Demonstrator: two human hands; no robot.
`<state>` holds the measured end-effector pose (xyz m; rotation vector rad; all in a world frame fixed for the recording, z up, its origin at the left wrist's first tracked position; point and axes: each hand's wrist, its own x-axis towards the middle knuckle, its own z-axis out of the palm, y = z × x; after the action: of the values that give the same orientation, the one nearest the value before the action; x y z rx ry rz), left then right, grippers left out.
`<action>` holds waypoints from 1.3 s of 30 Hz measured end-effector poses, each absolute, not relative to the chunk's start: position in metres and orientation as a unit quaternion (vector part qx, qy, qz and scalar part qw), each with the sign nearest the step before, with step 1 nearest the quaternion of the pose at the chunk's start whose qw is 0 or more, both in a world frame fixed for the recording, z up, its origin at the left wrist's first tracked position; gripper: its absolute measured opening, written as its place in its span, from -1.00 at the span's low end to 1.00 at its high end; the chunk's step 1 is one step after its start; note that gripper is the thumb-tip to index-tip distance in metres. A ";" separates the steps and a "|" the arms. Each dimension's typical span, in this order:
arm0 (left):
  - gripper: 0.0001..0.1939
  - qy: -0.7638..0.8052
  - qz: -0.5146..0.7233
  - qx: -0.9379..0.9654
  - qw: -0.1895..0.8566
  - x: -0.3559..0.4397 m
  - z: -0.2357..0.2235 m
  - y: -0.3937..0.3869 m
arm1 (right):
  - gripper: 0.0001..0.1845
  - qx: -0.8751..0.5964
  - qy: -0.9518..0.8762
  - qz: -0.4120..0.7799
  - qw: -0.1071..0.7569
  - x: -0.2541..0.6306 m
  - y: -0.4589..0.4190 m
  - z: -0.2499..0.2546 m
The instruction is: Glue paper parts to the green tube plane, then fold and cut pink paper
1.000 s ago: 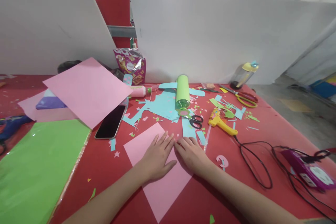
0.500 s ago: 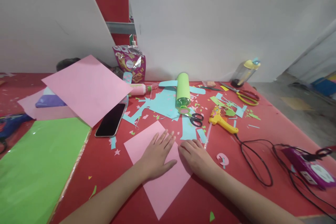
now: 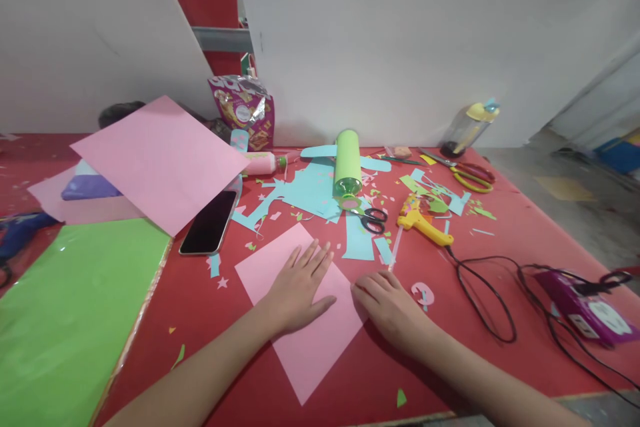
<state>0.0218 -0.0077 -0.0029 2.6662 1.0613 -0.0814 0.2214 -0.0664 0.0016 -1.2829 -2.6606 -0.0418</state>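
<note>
A sheet of pink paper lies at an angle on the red table in front of me. My left hand rests flat on its middle with the fingers spread. By the sheet's right edge is my right hand, its fingers curled and held together, fingertips at the paper's border. The underside of that hand is hidden, so I cannot tell if it pinches anything. Beyond the hands are black-handled scissors, a yellow glue gun and a bottle wrapped in green paper with blue wing-like strips.
At left, a phone lies beside another pink sheet and a green sheet. Paper scraps litter the middle. Cables run to a purple power strip at right. A white panel stands behind.
My right hand has slid a little to the right and down along the paper's edge. My left hand stays flat on the sheet. The view has tipped slightly downward.
</note>
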 end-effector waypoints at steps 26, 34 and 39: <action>-0.33 0.368 -0.034 0.920 0.130 0.022 -0.005 -0.007 | -0.79 -0.458 -0.886 0.065 0.041 0.240 -0.098 0.015; -0.33 0.363 -0.036 0.921 0.133 0.021 -0.006 -0.007 | -0.73 -0.446 -0.891 0.051 0.071 0.238 -0.093 0.021; -0.34 0.335 -0.038 0.932 0.136 0.015 -0.001 -0.003 | -0.78 -0.448 -0.889 0.050 0.081 0.227 -0.082 0.017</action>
<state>0.0150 -0.0026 -0.0010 2.6981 0.9695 -0.1093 0.2268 -0.0823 0.0166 -1.3401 -2.6566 0.1496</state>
